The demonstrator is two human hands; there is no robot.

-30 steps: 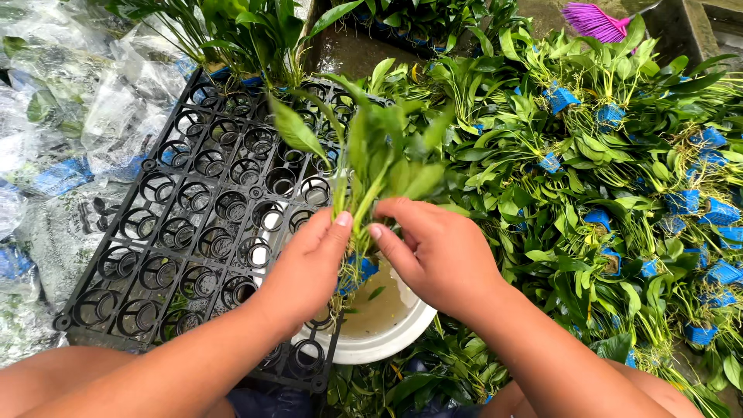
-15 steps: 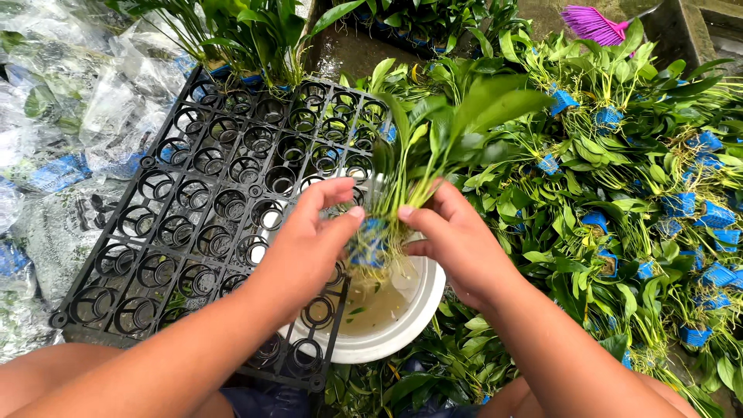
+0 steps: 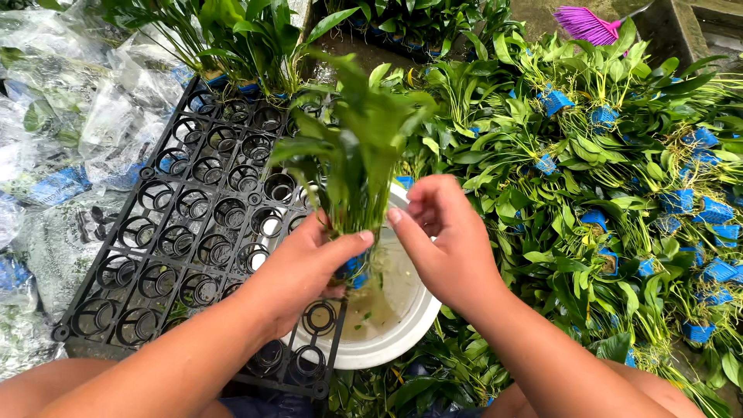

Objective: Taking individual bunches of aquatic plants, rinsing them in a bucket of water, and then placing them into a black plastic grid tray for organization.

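Note:
My left hand (image 3: 306,267) grips the base of a green leafy plant (image 3: 360,151) with a small blue net pot (image 3: 356,269) at its roots. The plant stands upright above a white bowl (image 3: 395,340) that holds murky water. My right hand (image 3: 445,240) is at the plant's right side, its thumb touching the stems just above the pot. Both hands meet over the bowl's left half.
A black plastic tray (image 3: 193,240) with several round holes lies at the left, partly under the bowl. Potted plants (image 3: 248,39) stand at the tray's far end. A heap of plants in blue net pots (image 3: 619,193) fills the right. Clear plastic bags (image 3: 70,139) lie at the far left. A purple brush (image 3: 586,25) is at the top right.
The plant has been turned upright and lifted slightly over the bowl. Both hands shifted a little toward me and to the right with it.

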